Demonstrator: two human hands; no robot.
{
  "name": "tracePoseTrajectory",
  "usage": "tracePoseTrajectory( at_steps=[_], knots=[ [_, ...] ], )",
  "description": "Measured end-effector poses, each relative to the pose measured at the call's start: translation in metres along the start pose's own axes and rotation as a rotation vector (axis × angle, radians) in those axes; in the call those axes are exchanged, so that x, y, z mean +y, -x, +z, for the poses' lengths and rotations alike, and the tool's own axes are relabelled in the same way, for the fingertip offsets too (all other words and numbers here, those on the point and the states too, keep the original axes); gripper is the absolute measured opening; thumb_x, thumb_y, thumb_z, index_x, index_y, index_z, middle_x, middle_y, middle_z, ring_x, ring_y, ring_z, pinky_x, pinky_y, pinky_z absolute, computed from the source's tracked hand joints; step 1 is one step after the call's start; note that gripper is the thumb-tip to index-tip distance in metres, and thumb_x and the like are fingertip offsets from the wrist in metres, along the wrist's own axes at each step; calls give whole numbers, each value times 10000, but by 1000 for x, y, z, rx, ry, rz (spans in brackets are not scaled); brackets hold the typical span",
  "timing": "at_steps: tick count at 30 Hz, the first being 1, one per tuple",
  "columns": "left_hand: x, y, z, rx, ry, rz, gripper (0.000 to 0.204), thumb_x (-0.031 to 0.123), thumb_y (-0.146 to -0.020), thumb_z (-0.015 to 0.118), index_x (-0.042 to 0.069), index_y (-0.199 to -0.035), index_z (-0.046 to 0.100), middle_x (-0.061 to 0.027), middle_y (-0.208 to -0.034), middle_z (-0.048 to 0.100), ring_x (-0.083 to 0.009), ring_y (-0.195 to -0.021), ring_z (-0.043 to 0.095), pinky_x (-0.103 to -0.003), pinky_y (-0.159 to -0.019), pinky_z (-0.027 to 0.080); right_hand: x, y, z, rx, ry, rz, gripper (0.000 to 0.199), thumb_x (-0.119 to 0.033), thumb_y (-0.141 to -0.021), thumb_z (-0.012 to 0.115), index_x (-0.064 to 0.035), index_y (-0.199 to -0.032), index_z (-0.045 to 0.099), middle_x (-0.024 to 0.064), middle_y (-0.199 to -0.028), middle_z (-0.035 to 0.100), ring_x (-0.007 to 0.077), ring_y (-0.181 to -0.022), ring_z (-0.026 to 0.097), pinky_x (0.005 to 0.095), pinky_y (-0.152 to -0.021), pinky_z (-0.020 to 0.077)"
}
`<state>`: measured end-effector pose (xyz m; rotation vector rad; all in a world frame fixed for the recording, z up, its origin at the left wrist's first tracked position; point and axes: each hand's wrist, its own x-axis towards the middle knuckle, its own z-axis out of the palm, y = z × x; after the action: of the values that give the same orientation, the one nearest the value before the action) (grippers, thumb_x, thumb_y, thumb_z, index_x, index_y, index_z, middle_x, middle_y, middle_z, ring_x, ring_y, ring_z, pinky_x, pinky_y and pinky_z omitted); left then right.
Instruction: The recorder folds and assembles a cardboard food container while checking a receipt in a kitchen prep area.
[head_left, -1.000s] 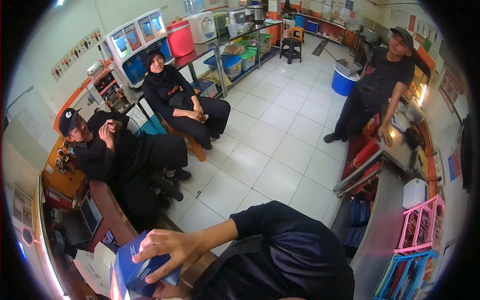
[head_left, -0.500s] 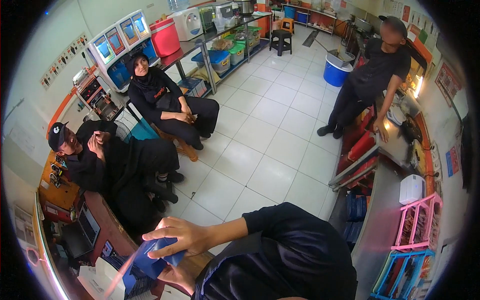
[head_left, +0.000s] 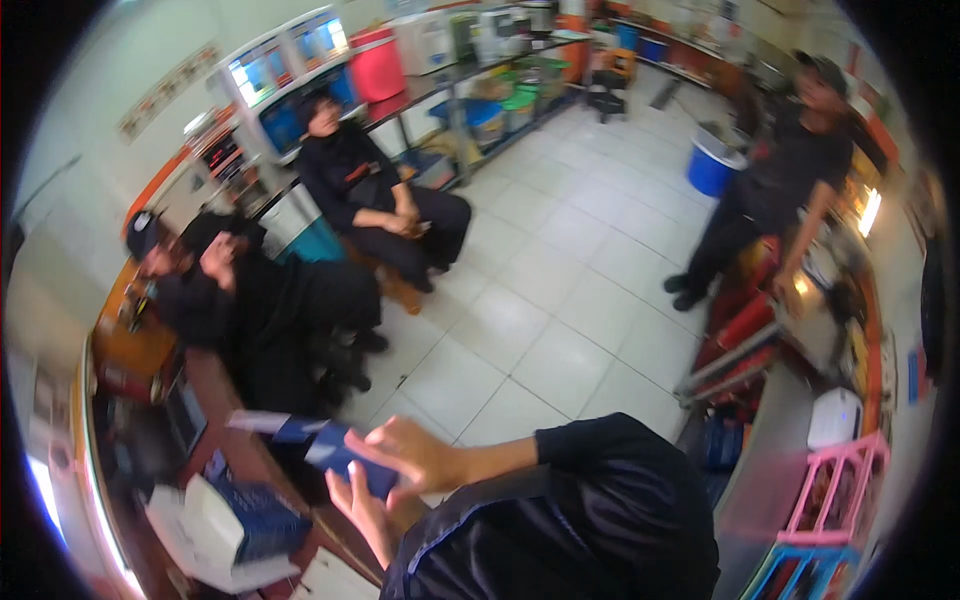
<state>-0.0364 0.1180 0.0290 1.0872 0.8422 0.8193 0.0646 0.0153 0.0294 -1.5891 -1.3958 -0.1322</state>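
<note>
Both hands are at a dark blue cardboard carton (head_left: 345, 452) with a pale flap sticking out to the left. My right hand (head_left: 425, 460) is closed over its upper right side. My left hand (head_left: 362, 512) holds it from below, thumb and fingers against its lower edge. Motion blur hides the finer folds. Just below and left lies a pile of similar dark blue flat cartons (head_left: 262, 520) in an opened white box (head_left: 190, 535) on the reddish-brown counter (head_left: 235, 420).
Two people sit at the left, one person (head_left: 240, 290) by the counter and another person (head_left: 350, 180) on a stool. A third person (head_left: 780, 170) leans on the right counter. Pink basket (head_left: 835, 490) and blue basket (head_left: 800, 575) stand right. A blue bucket (head_left: 712, 172) is farther back.
The carton has turned flatter and moved slightly up and right, with its pale flap now extending left. My left hand shows more. The whole view has shifted.
</note>
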Motion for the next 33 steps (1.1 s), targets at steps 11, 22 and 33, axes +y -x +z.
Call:
tracePoseTrajectory(
  at_steps=[11, 22, 33],
  knots=[
    [-17, 2, -42, -842, -309, -282, 203, 193, -959, 443, 44, -1082, 505, -17, -934, 533, -75, -874, 475, -232, -785, 400, 41, 6, -11, -105, -219, 422, 198, -220, -830, 656, -96, -982, 687, 62, -932, 459, 144, -804, 473, 249, -674, 429],
    [-40, 12, -48, -816, -307, -385, 319, 145, -910, 477, -30, -1177, 474, -81, -985, 575, -122, -847, 547, -264, -733, 456, 41, 11, 1, -477, -356, 283, 129, -178, -744, 719, -76, -810, 678, 84, -995, 444, 223, -925, 505, 322, -821, 416],
    [-37, 16, -49, -738, -140, -647, 400, 206, -871, 466, -2, -1212, 479, -60, -1031, 563, -112, -903, 526, -238, -775, 433, 54, 15, 5, -521, -339, 388, 178, -226, -699, 749, -93, -811, 710, 72, -939, 451, 210, -955, 498, 307, -863, 412]
  ],
)
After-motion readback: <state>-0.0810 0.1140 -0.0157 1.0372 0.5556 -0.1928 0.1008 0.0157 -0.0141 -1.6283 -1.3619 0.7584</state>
